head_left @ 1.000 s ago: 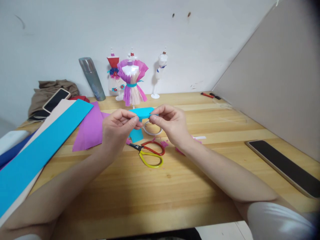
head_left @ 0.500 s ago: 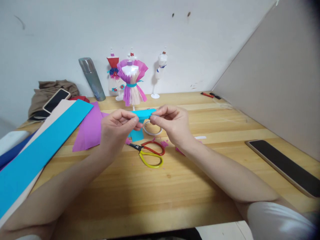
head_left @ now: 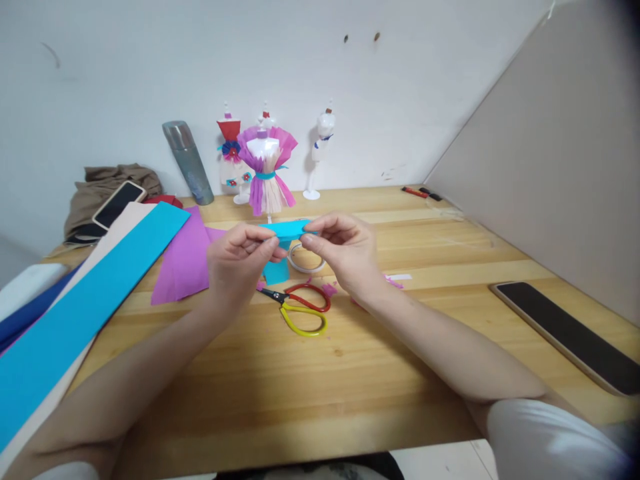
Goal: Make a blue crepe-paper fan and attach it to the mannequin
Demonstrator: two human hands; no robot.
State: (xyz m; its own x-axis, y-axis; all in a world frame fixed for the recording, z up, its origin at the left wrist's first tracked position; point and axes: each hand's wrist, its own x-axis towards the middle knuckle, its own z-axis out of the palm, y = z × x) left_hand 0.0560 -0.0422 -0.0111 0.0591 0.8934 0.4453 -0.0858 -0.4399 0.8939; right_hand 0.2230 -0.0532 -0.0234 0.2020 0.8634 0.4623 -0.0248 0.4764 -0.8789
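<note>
Both hands, the left hand (head_left: 239, 257) and right hand (head_left: 340, 250), are pinching a blue paper strip (head_left: 286, 230) above the tabletop (head_left: 350, 373) and scissors (head_left: 300, 307), apparently folding it; the next fold is calling for aligned edges.

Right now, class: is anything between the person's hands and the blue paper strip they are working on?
Nothing visible. The left hand and the right hand both pinch the blue strip directly, above the table. The scissors and tape ring lie below, apart from it.
</note>
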